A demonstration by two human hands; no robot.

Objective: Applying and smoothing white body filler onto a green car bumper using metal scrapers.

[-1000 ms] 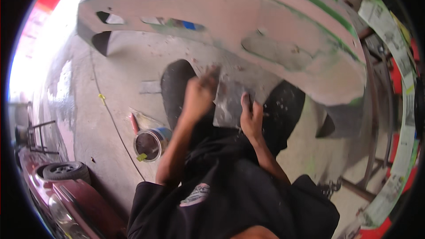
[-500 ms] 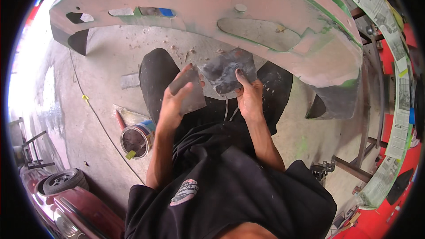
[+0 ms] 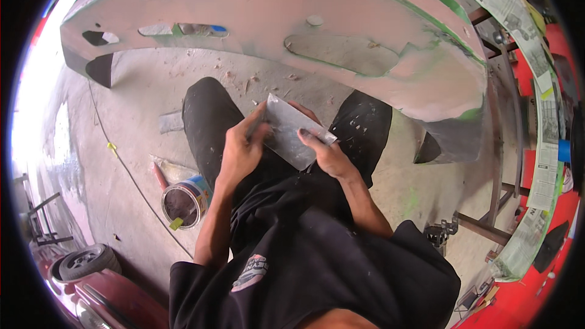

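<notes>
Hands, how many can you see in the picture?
2. The left hand is at the left edge of the grey sheet; the right hand grips its right side, thumb on top. Some fingers are hidden behind it.

The flat grey sheet (image 3: 295, 137) hides part of the bare right hand (image 3: 332, 157). The bare left hand (image 3: 242, 149) is partly blurry. Near left, the dark red car (image 3: 119, 295) is cut off.

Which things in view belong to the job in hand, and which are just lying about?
In the job:
- grey sheet, gripped by the right hand; left hand at its left edge
- probably the pink-and-green panel and open can, both untouched

Apparently lying about:
- tyre
- grey flat piece on the floor
</notes>
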